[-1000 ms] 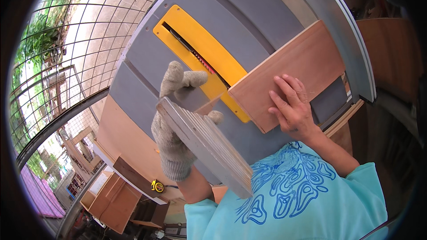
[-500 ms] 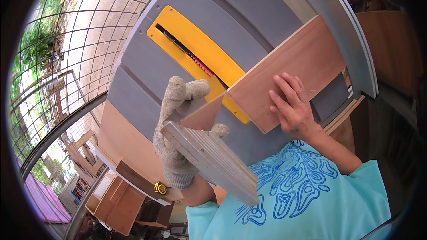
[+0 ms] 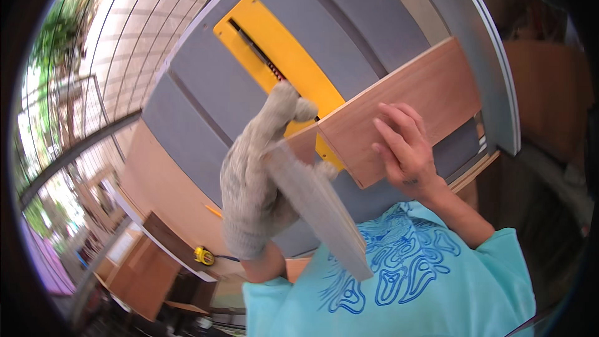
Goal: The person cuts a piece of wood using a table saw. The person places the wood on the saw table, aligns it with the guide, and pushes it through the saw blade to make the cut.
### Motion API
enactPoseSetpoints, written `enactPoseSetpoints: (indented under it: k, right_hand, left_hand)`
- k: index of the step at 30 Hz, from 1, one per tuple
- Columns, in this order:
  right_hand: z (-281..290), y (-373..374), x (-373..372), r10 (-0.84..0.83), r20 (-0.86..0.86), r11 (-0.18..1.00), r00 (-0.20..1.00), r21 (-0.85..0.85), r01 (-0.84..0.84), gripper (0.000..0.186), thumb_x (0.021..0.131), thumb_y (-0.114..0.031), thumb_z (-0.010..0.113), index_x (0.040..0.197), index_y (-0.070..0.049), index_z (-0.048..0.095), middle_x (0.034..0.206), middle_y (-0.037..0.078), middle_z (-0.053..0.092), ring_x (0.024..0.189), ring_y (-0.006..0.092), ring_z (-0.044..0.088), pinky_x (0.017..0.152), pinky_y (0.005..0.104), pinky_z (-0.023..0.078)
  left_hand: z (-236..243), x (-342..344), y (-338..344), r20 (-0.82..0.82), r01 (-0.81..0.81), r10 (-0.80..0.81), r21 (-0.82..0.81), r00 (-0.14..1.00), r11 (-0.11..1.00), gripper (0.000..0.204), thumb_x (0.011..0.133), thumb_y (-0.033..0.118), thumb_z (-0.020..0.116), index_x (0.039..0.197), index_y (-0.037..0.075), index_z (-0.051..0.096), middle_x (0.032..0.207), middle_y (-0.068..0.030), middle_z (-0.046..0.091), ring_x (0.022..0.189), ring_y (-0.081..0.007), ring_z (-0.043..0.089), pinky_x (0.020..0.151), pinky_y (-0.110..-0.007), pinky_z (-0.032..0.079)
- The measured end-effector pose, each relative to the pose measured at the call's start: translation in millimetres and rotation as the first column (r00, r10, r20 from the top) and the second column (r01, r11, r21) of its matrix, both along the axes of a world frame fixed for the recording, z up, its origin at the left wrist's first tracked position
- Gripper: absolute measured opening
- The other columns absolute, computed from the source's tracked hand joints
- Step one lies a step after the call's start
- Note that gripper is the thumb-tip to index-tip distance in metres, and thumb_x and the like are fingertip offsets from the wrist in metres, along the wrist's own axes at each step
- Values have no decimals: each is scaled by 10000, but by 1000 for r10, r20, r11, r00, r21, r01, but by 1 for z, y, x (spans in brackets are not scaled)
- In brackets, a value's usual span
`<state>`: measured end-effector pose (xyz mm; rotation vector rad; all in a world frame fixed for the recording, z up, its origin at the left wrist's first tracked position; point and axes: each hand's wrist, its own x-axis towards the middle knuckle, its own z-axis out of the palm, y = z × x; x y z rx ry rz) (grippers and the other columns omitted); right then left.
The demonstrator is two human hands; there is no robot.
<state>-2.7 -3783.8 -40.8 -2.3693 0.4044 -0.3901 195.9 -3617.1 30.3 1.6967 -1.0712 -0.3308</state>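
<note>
A reddish plywood board (image 3: 412, 90) lies across the grey saw table (image 3: 368, 6), its left end over the yellow insert plate (image 3: 299, 50). My right hand (image 3: 409, 150), bare, rests at the board's near edge with fingers apart. On my left hand (image 3: 256, 168) is a grey knit glove; its fingers wrap a grey ridged metal bar (image 3: 321, 212) that slants toward my shirt. Between the gloved fingers and the board shows a small wood piece (image 3: 302, 146), touching or nearly touching the board's end. The saw blade (image 3: 274, 72) shows in the insert's slot, just beyond the gloved fingertips.
A metal rail fence (image 3: 493, 56) stands along the table's right side, by the board's far end. To the left are a yellow tape measure (image 3: 203, 256), a pencil (image 3: 213, 211) and wooden boxes (image 3: 140, 274). Wire mesh (image 3: 125, 43) borders the far left.
My gloved left hand has moved forward and right with the metal bar, closer to the board and over part of the insert. My right hand has slid slightly toward the board's near edge.
</note>
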Motion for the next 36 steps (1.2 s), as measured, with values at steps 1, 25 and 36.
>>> enactPoseSetpoints:
  k: [1,25,36]
  right_hand:
    - [2,-5,13,60,-2,998,998,-15,-60,388,797,9,744,1181,44,711,1412,196,606,1299,422,569,1082,528,481]
    - [-10,-54,102,392,-456,769,799,639,-13,497,874,-167,814,1318,-50,625,1102,99,701,974,187,673,866,361,590]
    - [16,-35,124,573,-142,750,807,487,-447,553,777,-96,885,1280,-46,660,1157,116,717,1060,271,682,970,402,584]
  left_hand:
    - [6,4,-2,3,-53,53,4,999,999,838,784,38,849,1541,22,492,1273,-257,660,1094,-368,711,885,-406,627]
    - [16,40,7,175,103,-128,142,976,984,600,865,304,837,1388,114,612,1043,-114,758,967,-307,761,924,-421,601]
    - [8,42,-2,148,134,-154,133,977,982,662,835,272,870,1417,123,593,1057,-100,752,952,-299,762,894,-417,618]
